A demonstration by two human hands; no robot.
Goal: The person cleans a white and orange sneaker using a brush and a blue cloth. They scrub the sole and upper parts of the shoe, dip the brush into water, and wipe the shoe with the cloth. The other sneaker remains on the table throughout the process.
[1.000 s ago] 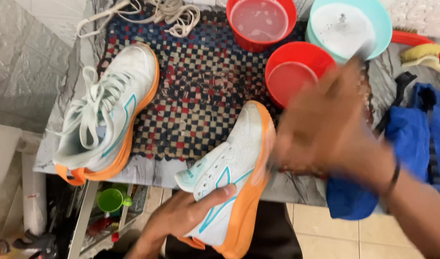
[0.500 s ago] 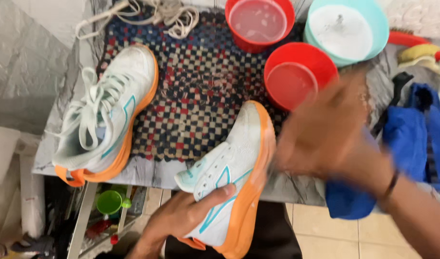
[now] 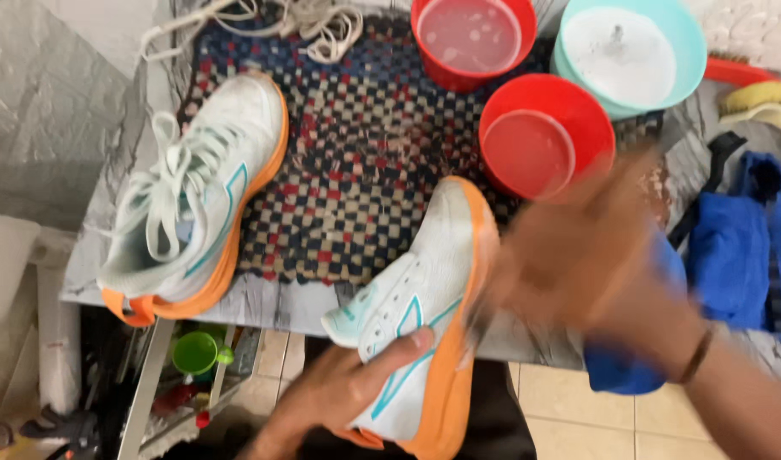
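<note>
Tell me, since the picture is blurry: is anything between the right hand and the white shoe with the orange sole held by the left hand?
Nothing visible. The blurred right hand is right beside the white shoe with the orange sole, which the left hand grips.

Beside the coarse woven checked mat (image 3: 356,170), the unlaced shoe (image 3: 420,315) showed matt mesh over smooth orange foam; beyond the mat, glossy red plastic bowls (image 3: 544,140)
</note>
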